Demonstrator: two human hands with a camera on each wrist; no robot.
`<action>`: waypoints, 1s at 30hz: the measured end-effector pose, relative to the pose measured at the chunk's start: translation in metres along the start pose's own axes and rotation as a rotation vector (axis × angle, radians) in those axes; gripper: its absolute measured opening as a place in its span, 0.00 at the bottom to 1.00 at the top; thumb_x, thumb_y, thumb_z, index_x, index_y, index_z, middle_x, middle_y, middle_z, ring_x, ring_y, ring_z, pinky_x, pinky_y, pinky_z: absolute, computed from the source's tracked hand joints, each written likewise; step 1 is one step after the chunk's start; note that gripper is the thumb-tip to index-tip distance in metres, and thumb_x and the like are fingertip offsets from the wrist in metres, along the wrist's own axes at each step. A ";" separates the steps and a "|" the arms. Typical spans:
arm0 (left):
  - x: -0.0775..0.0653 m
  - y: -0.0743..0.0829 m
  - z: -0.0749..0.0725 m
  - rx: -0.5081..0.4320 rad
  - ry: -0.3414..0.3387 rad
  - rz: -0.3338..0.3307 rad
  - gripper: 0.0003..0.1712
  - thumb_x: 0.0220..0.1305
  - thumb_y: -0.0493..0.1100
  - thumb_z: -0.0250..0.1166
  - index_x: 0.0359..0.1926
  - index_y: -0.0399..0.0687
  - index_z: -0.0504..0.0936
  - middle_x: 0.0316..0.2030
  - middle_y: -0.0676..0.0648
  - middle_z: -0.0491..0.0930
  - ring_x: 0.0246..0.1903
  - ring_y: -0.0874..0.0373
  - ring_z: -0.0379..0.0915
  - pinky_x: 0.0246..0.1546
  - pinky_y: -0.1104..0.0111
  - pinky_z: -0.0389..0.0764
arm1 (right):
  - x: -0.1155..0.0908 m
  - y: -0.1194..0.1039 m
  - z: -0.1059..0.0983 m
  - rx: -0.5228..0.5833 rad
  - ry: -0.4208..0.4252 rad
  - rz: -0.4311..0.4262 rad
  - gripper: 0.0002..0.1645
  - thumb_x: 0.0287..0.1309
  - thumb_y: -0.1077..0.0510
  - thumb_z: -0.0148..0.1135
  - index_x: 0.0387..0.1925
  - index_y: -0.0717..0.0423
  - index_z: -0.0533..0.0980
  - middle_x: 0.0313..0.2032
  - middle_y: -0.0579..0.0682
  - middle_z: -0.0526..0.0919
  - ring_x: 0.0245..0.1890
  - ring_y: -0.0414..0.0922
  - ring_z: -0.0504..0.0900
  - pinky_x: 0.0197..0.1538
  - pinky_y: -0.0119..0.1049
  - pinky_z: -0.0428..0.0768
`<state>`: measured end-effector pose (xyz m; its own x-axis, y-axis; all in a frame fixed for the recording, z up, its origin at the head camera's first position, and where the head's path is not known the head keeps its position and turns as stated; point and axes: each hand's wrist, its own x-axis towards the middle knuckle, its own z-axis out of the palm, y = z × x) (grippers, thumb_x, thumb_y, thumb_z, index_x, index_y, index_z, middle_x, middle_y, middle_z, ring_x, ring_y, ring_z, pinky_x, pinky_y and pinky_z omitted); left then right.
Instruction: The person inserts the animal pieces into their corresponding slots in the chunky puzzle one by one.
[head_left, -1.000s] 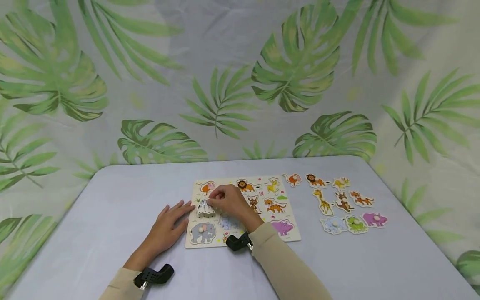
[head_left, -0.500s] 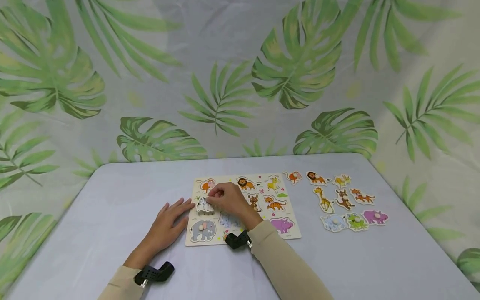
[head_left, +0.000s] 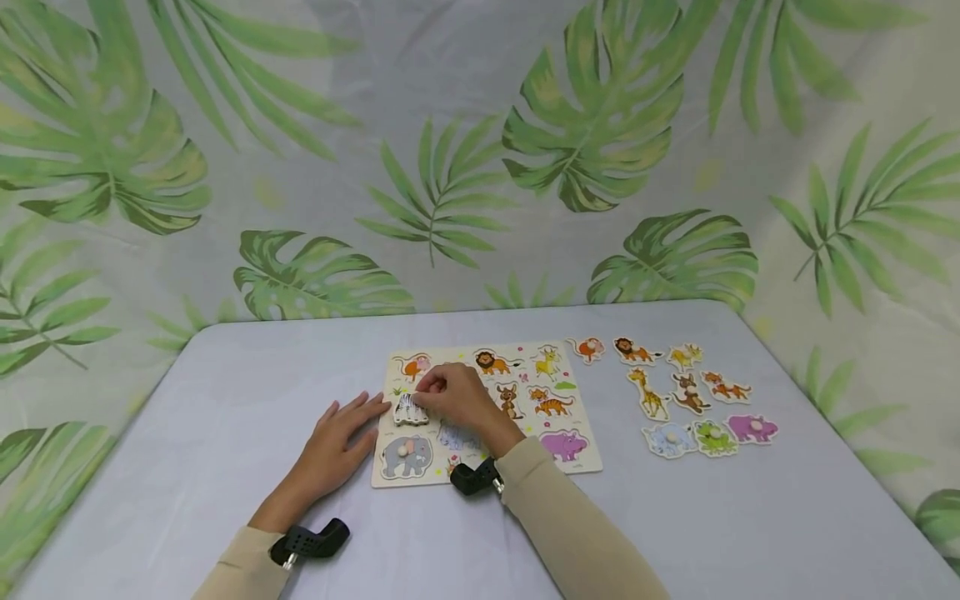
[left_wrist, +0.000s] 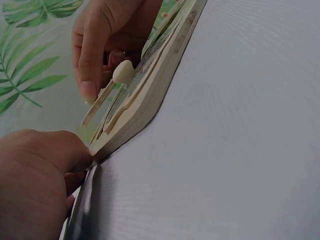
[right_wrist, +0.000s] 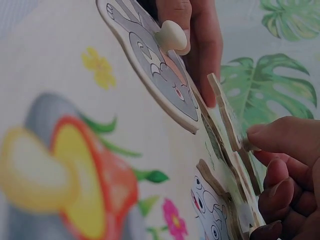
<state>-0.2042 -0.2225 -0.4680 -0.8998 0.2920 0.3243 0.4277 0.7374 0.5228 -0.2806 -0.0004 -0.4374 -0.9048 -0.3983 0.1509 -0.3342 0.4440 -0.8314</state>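
Observation:
My right hand (head_left: pixel 461 402) pinches the small knob of a zebra puzzle piece (head_left: pixel 407 410) between thumb and fingertips. The zebra piece lies close over the left side of a wooden animal puzzle board (head_left: pixel 442 353); in the right wrist view its edge (right_wrist: pixel 231 122) stands slightly off the board's face. My left hand (head_left: pixel 337 450) rests palm down on the table, fingers stretched, fingertips at the board's left edge. Just in front of the zebra, a grey elephant piece (head_left: pixel 405 458) with a round knob sits in its place on the board.
Several loose knobbed pieces lie right of the board, among them a monkey (head_left: pixel 587 349), a lion (head_left: pixel 636 351), a giraffe (head_left: pixel 647 395), a frog (head_left: pixel 716 438) and a purple hippo (head_left: pixel 753 429). A leaf-patterned cloth (head_left: pixel 442 167) hangs behind the white table (head_left: pixel 262 375).
The zebra piece has come down from a raised, tilted pose to lie flatter over the board, still pinched by the right hand. The left hand stays at the board's edge.

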 end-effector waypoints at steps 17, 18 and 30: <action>0.001 0.001 0.000 0.001 -0.002 0.002 0.24 0.67 0.39 0.60 0.63 0.47 0.75 0.65 0.44 0.70 0.68 0.43 0.58 0.68 0.41 0.45 | 0.000 0.001 0.002 -0.053 0.003 -0.005 0.05 0.54 0.56 0.70 0.27 0.52 0.83 0.21 0.42 0.76 0.22 0.36 0.71 0.27 0.26 0.70; 0.001 0.001 0.000 0.001 -0.003 0.000 0.24 0.67 0.39 0.60 0.63 0.47 0.75 0.65 0.44 0.69 0.68 0.44 0.58 0.69 0.41 0.45 | 0.000 0.002 0.003 -0.051 0.002 -0.005 0.05 0.54 0.56 0.70 0.27 0.52 0.83 0.21 0.42 0.76 0.22 0.36 0.71 0.27 0.26 0.70; 0.001 0.002 -0.001 0.005 -0.013 -0.010 0.24 0.67 0.39 0.59 0.64 0.48 0.74 0.66 0.46 0.69 0.69 0.45 0.57 0.69 0.42 0.44 | 0.000 0.001 0.003 -0.073 0.004 -0.006 0.04 0.54 0.56 0.70 0.27 0.52 0.83 0.21 0.42 0.76 0.22 0.36 0.71 0.28 0.27 0.70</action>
<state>-0.2038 -0.2217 -0.4661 -0.9051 0.2924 0.3087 0.4182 0.7434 0.5221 -0.2805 -0.0029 -0.4397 -0.9037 -0.3977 0.1584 -0.3579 0.4990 -0.7893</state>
